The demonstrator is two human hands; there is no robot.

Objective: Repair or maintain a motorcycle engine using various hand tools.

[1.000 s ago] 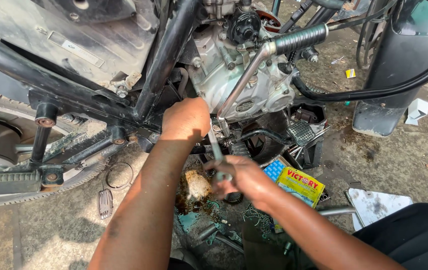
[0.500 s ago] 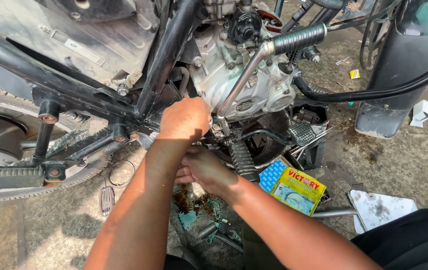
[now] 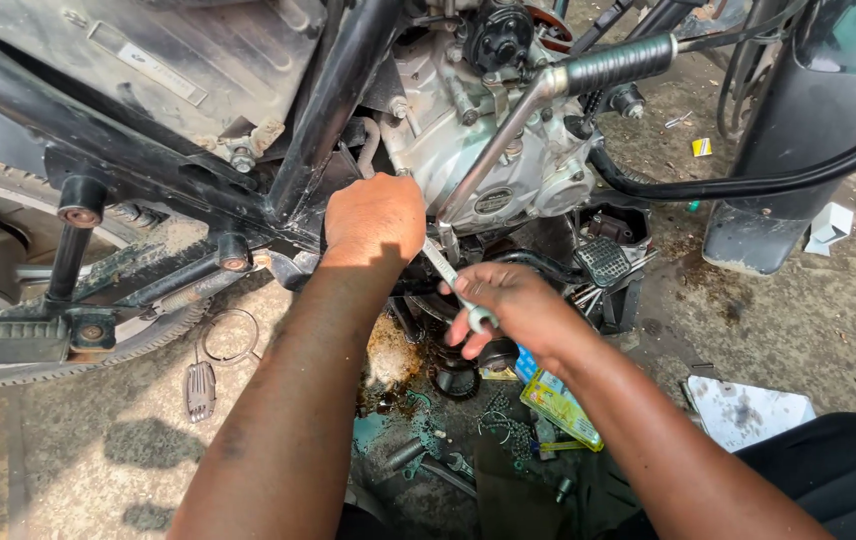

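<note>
head view: the left hand [image 3: 375, 222] is curled into a fist low against the engine [image 3: 468, 150], knuckles up, and whatever it grips is hidden, while the right hand [image 3: 513, 310] holds a small spanner [image 3: 458, 285] that slants up from its fingers toward the engine's underside, just right of the left hand. to turn it well, i'd judge the spanner head should sit square on its fastener, the left hand steadying the spot and the right pulling in short, even arcs.
</note>
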